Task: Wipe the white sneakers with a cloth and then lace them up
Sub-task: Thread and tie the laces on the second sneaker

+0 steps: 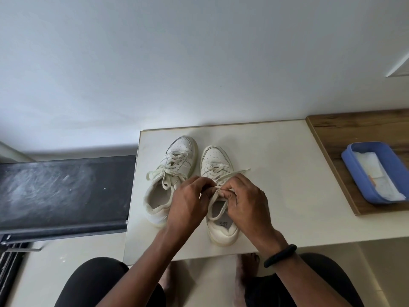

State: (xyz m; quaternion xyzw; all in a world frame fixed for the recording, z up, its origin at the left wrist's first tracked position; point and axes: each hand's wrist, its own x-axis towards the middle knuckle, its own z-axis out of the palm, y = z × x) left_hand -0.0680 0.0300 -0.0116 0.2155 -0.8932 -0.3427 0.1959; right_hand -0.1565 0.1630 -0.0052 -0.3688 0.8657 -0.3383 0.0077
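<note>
head view, left hand [188, 202] and right hand [245, 200] both pinching right sneaker's lace [230, 175], left sneaker [170, 173] tied

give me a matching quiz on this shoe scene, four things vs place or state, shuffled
1 white sneaker on the left
2 white sneaker on the right
3 blue plastic tray
4 black wristband

a on the brown wooden board
b laces in a bow
c on the right wrist
d lace pinched by left hand and right hand

Pairs: 1-b, 2-d, 3-a, 4-c
</note>
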